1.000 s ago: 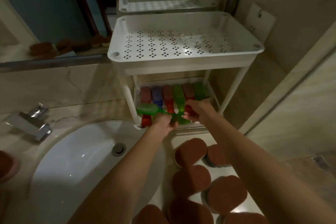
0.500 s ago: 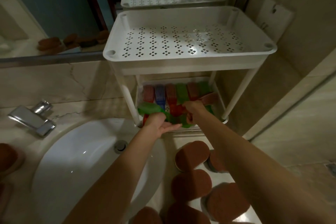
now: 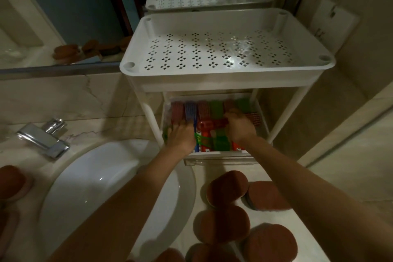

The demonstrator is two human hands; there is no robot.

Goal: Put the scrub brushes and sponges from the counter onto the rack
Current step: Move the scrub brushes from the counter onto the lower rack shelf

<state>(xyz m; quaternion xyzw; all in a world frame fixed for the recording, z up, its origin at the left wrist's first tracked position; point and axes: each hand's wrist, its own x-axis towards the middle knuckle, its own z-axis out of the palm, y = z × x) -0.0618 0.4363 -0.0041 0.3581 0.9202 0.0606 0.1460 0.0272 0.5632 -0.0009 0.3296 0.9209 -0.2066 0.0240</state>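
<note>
A white two-tier rack (image 3: 225, 80) stands on the counter by the mirror; its top tray is bare. Red, blue and green scrub brushes (image 3: 209, 110) lie side by side in the lower tray. Both hands reach into that tray. My right hand (image 3: 240, 127) grips a red scrub brush (image 3: 219, 123) lying crosswise over the others. My left hand (image 3: 182, 136) rests palm down on a green brush (image 3: 165, 134) at the tray's left; whether it grips it is unclear. Several brown round sponges (image 3: 227, 189) lie on the counter in front of the rack.
A white sink basin (image 3: 102, 187) with a chrome tap (image 3: 44, 137) lies to the left. Another brown sponge (image 3: 10, 181) sits at the far left counter edge. The mirror (image 3: 53, 13) runs behind, and a tiled wall stands to the right.
Both hands have moved deeper into the lower tray. The right hand has let go of the green brush and now holds a red one crosswise; the left has pressed the green brush down at the left.
</note>
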